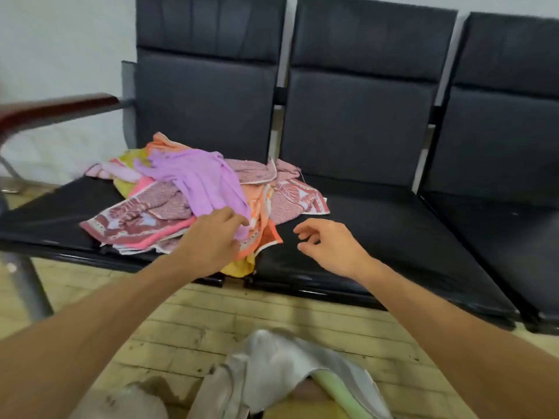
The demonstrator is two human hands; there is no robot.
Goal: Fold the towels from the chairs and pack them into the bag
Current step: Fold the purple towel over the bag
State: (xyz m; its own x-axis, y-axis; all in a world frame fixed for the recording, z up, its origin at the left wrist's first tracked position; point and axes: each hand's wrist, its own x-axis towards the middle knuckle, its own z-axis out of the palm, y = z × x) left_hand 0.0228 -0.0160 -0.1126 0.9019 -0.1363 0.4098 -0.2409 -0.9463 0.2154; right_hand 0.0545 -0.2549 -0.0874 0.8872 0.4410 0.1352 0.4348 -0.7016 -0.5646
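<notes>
Towels point(169, 213) are seen heaped unfolded on the left seat of a row of black chairs point(363, 116).
The left hand point(211, 240) is laid on the purple towel point(199, 179) atop the heap, fingers stretched, nothing gripped. The right hand point(329, 243) is held over the middle seat, loosely curled and empty. What looks like a grey bag point(272, 358) is seen on the floor point(211, 322).

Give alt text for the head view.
A person's left hand reaches a lilac towel atop a crumpled towel pile on black chairs; the right hand hovers open beside it. A pale bag lies on the floor.
</notes>
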